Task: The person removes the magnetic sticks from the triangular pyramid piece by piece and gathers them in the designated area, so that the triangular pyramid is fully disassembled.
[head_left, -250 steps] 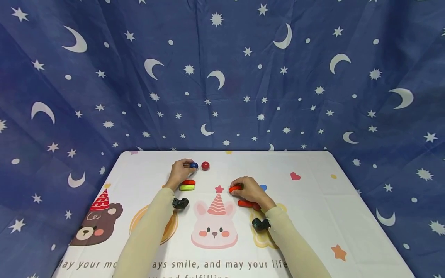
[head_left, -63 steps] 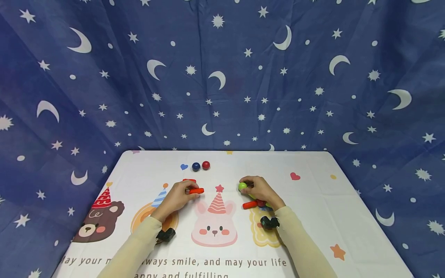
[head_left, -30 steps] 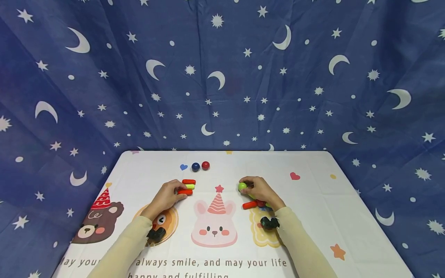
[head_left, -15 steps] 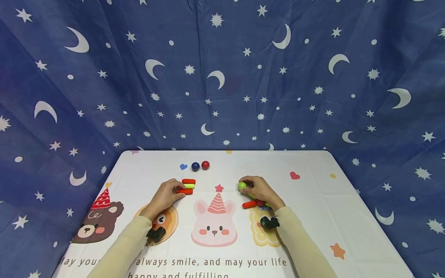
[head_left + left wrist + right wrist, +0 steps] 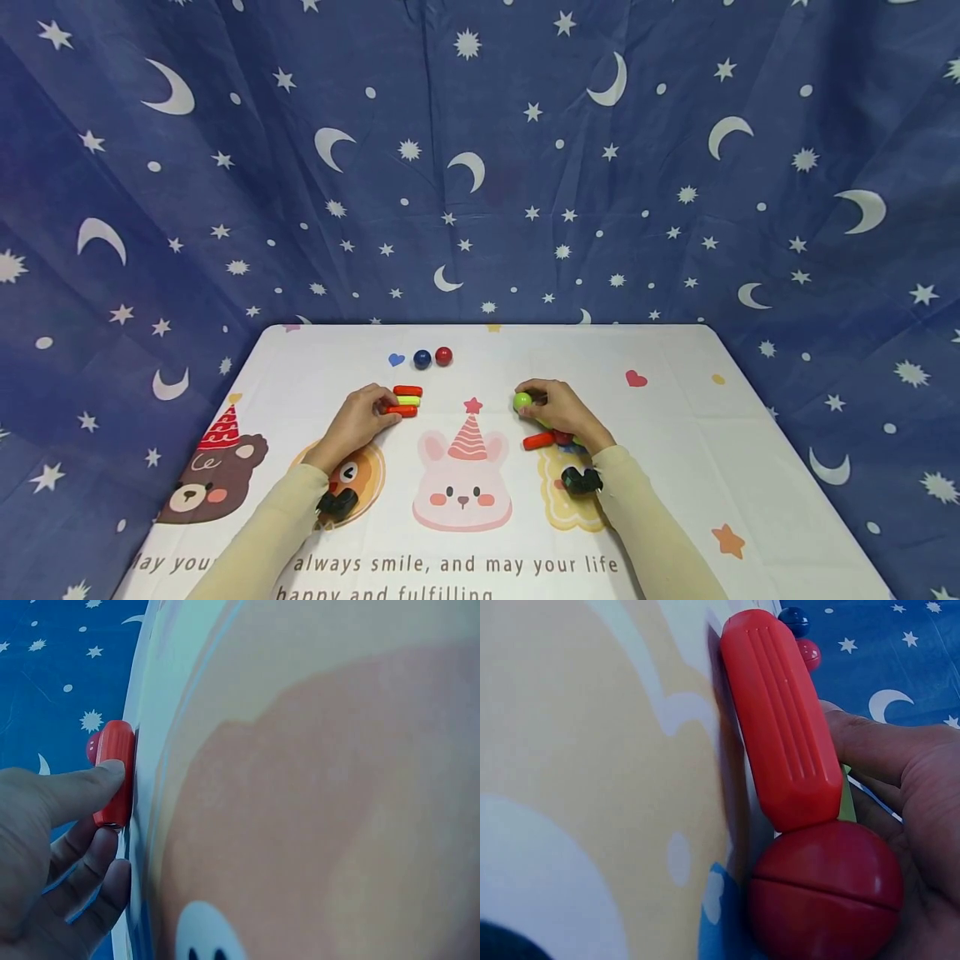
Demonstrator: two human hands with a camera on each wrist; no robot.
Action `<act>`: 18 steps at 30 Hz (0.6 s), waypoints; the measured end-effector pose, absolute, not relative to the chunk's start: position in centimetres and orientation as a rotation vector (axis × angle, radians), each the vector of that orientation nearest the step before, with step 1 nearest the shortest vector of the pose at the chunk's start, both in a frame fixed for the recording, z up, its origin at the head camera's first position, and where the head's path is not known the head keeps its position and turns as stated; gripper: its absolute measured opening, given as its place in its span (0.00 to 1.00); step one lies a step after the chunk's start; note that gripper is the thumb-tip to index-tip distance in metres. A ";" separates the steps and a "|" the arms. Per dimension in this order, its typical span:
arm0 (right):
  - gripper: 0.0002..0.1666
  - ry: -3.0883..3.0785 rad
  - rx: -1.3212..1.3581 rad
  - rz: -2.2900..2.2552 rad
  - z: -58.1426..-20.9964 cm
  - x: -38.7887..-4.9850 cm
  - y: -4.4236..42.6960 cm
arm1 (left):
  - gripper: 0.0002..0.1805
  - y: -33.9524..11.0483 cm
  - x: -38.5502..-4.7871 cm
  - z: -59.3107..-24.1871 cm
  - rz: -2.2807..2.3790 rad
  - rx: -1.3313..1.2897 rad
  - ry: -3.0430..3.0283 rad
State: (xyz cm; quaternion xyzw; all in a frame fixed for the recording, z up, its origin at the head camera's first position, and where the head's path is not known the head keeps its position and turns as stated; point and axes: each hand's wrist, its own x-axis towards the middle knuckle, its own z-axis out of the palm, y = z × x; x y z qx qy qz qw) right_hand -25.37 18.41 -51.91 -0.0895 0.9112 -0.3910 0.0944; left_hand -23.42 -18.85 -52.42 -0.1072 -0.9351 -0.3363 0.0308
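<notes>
Red stick (image 5: 118,780) pinched in left fingers (image 5: 82,787), yellow stick (image 5: 409,402) alongside, right fingers (image 5: 874,746) gripping green ball (image 5: 522,402)

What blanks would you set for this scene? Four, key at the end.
1. The left hand grips a ____ bar.
2. The ____ hand holds the green ball.
3. The yellow bar lies between ____ red bars.
4. Beside the blue ball stands a red ____.

Missing words: red; right; two; ball.

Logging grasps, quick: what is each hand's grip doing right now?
Left hand: grip closed, pinching a red stick.
Right hand: grip closed, holding the green ball.
</notes>
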 end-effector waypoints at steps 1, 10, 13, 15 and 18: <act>0.19 2.706 -0.270 -1.157 -52.0 -25.4 18.4 | 0.11 -18.9 -23.4 -52.4 -1.039 -0.331 -2.884; 0.20 2.726 -0.292 -1.156 -52.1 -25.4 18.4 | 0.10 -19.0 -23.2 -52.0 -1.019 -0.351 -2.861; 0.21 2.729 -0.303 -1.163 -52.1 -25.3 18.4 | 0.10 -19.1 -23.0 -51.7 -0.998 -0.373 -2.840; 0.22 2.725 -0.309 -1.172 -52.1 -25.3 18.5 | 0.10 -19.1 -22.8 -51.5 -0.994 -0.365 -2.835; 0.23 2.727 -0.324 -1.185 -52.2 -25.2 18.6 | 0.10 -19.0 -22.6 -51.1 -1.015 -0.357 -2.826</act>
